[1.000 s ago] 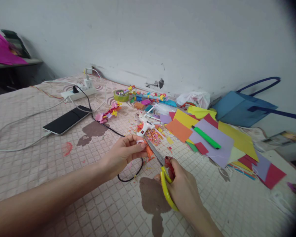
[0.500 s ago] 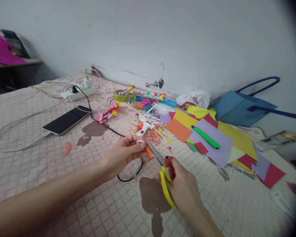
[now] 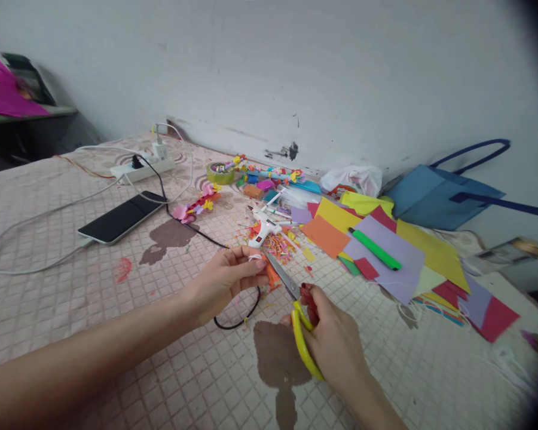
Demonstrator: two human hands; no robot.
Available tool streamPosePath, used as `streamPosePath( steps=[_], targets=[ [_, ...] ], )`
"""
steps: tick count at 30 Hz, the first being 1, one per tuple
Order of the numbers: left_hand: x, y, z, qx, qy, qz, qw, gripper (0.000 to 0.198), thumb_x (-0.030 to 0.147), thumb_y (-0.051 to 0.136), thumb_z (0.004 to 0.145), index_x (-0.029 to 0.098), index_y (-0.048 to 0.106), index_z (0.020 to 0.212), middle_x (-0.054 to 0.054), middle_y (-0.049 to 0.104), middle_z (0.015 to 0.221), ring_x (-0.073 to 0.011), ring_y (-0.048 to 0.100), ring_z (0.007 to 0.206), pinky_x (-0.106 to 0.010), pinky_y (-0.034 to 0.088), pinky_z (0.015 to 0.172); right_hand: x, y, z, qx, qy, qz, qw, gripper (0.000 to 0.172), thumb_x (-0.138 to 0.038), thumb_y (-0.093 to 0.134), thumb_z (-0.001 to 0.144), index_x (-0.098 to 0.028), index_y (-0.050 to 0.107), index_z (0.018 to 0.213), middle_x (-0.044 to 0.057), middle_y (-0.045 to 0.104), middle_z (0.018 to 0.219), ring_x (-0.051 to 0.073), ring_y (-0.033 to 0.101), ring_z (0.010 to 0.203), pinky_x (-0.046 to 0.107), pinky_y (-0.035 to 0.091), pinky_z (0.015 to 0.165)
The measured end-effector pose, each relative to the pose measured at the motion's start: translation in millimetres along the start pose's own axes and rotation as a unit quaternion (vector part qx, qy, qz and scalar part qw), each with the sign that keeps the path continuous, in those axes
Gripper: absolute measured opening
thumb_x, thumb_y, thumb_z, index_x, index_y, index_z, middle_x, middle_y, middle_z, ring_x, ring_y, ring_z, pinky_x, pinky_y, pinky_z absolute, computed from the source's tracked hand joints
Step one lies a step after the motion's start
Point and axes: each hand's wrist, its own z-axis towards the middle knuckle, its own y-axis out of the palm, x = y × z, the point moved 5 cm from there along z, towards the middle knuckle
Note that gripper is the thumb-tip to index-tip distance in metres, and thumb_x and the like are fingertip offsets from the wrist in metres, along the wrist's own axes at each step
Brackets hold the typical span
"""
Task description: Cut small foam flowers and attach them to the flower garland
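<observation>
My left hand (image 3: 224, 280) pinches a small orange paper piece (image 3: 272, 276) just above the quilted cloth. My right hand (image 3: 334, 340) grips yellow-handled scissors (image 3: 296, 316), fingers through the loops. The blades point up and left and meet the orange piece. A black cable loop (image 3: 240, 319) lies under my left hand. A white glue gun (image 3: 264, 230) sits just beyond, amid paper scraps (image 3: 278, 245).
Coloured paper sheets (image 3: 385, 251) with a green marker (image 3: 375, 249) spread at right, a blue bag (image 3: 439, 194) behind them. A phone (image 3: 121, 218) and power strip (image 3: 138, 170) with cables lie at left. A tape roll (image 3: 219, 173) and craft flowers (image 3: 197, 206) sit near the wall.
Almost nothing has moved; the scissors and the orange piece stay together with only tiny shifts of both hands.
</observation>
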Motion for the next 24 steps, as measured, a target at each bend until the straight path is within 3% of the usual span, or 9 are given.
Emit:
streamPosePath(
  steps=[4,8,16,20,24],
  targets=[
    [0,0.1,0,0.005,-0.002,0.001,1.000,0.012,0.017,0.072,0.074,0.013,0.062,0.079,-0.002,0.069,0.081,-0.0110,0.066,0.074,-0.025,0.053,0.079,2,0,1,-0.017,0.026,0.044,0.999,0.024,-0.041,0.058,0.078,-0.021,0.052,0.089,0.003,0.064,0.072,0.021,0.059,0.061,0.029,0.040,0.055],
    [1,1.6,-1,0.011,-0.004,-0.009,1.000,0.012,0.016,0.073,0.073,0.013,0.062,0.077,-0.001,0.068,0.079,-0.0097,0.065,0.071,-0.024,0.054,0.077,5,4,5,-0.044,0.051,0.189,0.980,0.022,-0.041,0.055,0.078,-0.021,0.048,0.072,-0.002,0.053,0.059,0.015,0.049,0.052,0.024,0.037,0.049],
    [-2,0.9,-1,0.015,-0.017,0.024,0.999,0.018,0.019,0.074,0.071,0.013,0.061,0.082,0.000,0.067,0.075,-0.0096,0.064,0.067,-0.026,0.054,0.073,13,20,6,-0.119,0.104,0.455,0.876,0.052,-0.071,0.046,0.076,-0.020,0.043,0.069,-0.010,0.033,0.045,0.006,0.027,0.034,0.020,0.024,0.035],
    [-5,0.5,-2,0.012,-0.024,0.062,0.998,0.020,0.022,0.074,0.071,0.013,0.060,0.082,-0.001,0.068,0.078,-0.0113,0.064,0.068,-0.027,0.053,0.071,9,20,6,-0.116,0.112,0.543,0.824,0.053,-0.070,0.053,0.074,-0.019,0.042,0.064,-0.008,0.035,0.049,0.003,0.027,0.034,0.018,0.026,0.034],
    [-10,1.1,-3,0.002,-0.030,0.119,0.992,0.024,0.025,0.073,0.073,0.013,0.058,0.088,-0.001,0.068,0.074,-0.0102,0.062,0.064,-0.023,0.049,0.063,3,20,9,-0.116,0.116,0.587,0.793,0.047,-0.062,0.060,0.075,-0.018,0.046,0.067,-0.007,0.041,0.053,0.002,0.030,0.034,0.017,0.028,0.034]
  ],
)
